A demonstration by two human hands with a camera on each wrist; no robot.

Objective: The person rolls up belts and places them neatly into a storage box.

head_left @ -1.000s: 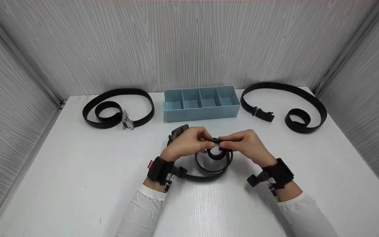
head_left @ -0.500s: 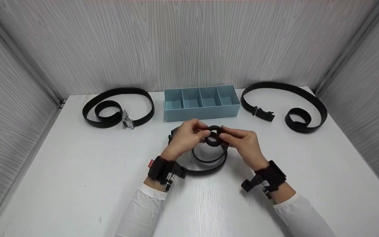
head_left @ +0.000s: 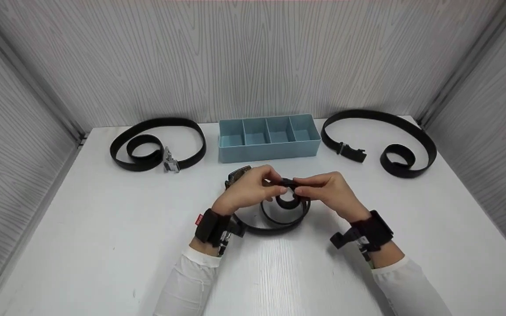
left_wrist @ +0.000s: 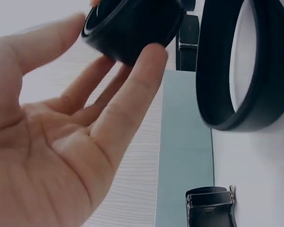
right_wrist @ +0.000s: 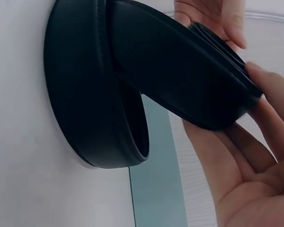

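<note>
In the head view, a black belt (head_left: pixel 275 230) lies partly coiled at the middle of the table. Its inner end makes a small roll (head_left: pixel 288 204), pinched by both hands. My left hand (head_left: pixel 253 188) holds the roll's left side between thumb and fingers, and the left wrist view shows the rolled strap (left_wrist: pixel 137 30) at those fingertips. From the right, my right hand (head_left: pixel 330 193) pinches the same roll; in the right wrist view the strap (right_wrist: pixel 170 66) runs from it to the wider loop. The belt's buckle (head_left: pixel 237 174) sits beyond the left hand, partly hidden by it.
A blue box (head_left: pixel 269 151) with several compartments stands behind the hands, near the back wall. To its left lies another black belt (head_left: pixel 156 123) with a silver buckle (head_left: pixel 171 161). A further black belt (head_left: pixel 428 145) lies at right, its end loosely curled.
Both hands lifted the small roll away from me half a second ago, then brought it back nearer. The right hand has shifted slightly right. The other belts and box stayed put.
</note>
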